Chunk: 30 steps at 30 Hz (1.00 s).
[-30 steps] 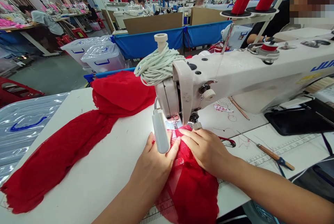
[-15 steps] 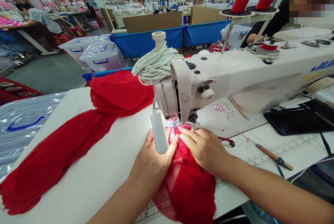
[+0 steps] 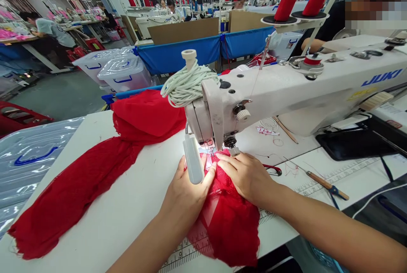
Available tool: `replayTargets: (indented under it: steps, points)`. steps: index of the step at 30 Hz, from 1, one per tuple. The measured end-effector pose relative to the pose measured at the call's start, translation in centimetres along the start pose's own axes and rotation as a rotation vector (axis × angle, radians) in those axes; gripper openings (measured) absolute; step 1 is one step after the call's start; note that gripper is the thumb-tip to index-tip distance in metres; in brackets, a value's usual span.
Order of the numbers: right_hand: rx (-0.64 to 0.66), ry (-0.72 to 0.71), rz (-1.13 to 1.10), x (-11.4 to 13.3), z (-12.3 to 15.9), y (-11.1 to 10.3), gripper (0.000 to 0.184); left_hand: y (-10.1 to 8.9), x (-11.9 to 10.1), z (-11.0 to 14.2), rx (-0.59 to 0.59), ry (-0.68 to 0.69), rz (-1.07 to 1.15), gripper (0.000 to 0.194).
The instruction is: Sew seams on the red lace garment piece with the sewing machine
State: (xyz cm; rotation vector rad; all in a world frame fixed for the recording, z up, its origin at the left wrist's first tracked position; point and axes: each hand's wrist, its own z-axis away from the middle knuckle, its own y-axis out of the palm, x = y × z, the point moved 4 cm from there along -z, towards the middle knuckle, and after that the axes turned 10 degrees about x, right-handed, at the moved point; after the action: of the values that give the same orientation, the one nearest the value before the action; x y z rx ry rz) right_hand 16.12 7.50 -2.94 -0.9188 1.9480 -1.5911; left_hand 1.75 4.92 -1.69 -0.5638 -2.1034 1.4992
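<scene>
Because the red fabric [image 3: 233,228] is thin and partly sheer, it should handle as light, soft and easily puckered; flat fingertip pressure at both margins suits it. It lies on the bench [image 3: 143,196], far end at the sewing machine [image 3: 280,95]. The left hand [image 3: 187,192] and right hand [image 3: 251,177] press it, fingers extended.

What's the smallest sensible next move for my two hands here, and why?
I'd probably ease the red fabric slightly toward the presser foot, left hand and right hand guiding flat: its far end lies at the foot, both hands' fingers rest beside it, and loose folds bunch nearer you.
</scene>
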Motion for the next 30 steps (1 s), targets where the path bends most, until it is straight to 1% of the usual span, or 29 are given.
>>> replayTargets:
  steps: [2, 4, 7, 11, 17, 22, 25, 30]
  points:
    - [0.011, -0.011, -0.014, -0.1, 0.0, -0.1, 0.033, -0.2, -0.4, 0.0, 0.031, 0.032, -0.155, 0.043]
    - [0.011, -0.023, -0.008, -0.1, 0.1, -0.1, 0.035, -0.4, -0.7, -0.1, 0.080, 0.038, -0.237, 0.048]
    - [0.013, -0.041, 0.025, -0.2, 0.1, 0.0, 0.035, -0.7, -1.2, -0.2, 0.160, 0.047, -0.253, 0.057]
    - [0.042, -0.045, 0.034, -0.3, 0.1, 0.1, 0.034, -0.6, -1.4, -0.1, 0.223, 0.075, -0.272, 0.057]
    - [0.052, -0.049, 0.022, -0.2, 0.2, 0.1, 0.038, -0.4, -1.2, 0.3, 0.219, 0.066, -0.313, 0.054]
    - [0.027, -0.057, 0.020, -0.2, 0.1, 0.1, 0.037, -0.9, -1.2, 0.3, 0.214, 0.066, -0.316, 0.054]
    - [0.022, -0.065, 0.031, -0.2, 0.1, 0.2, 0.036, -1.1, -0.9, 0.2, 0.220, 0.060, -0.310, 0.057]
    - [0.033, -0.054, 0.036, -0.3, 0.1, 0.0, 0.034, -0.5, -0.2, 0.2, 0.241, 0.100, -0.308, 0.052]
